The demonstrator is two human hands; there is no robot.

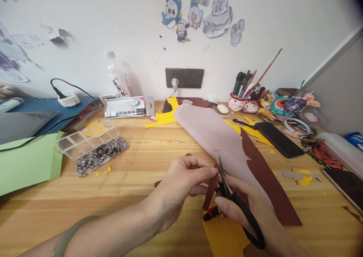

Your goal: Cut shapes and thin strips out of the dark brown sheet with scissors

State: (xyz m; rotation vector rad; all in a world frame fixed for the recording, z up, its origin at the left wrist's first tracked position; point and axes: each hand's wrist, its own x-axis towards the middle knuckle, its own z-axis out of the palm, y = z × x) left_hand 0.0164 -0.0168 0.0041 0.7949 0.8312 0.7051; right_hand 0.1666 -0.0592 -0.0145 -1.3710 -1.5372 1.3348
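My left hand (181, 181) pinches a small brown foam piece (209, 194) between thumb and fingers, a ring on one finger and a green bangle on the wrist. My right hand (244, 208) grips black-handled scissors (227, 185), whose blades point up and meet the brown piece's edge. Under both hands lies a yellow foam sheet (224, 236). Just behind them a pale pink sheet (215, 136) curls over a long brown foam sheet (269, 189).
A clear compartment box (87, 138) and a pile of metal eyelets (102, 155) lie at left by green paper (25, 162). Black phone (279, 139), pen cup (238, 100), cartoon cut-outs (286, 106) and a tablet (344, 183) sit at right. Yellow scraps (164, 117) lie near the wall.
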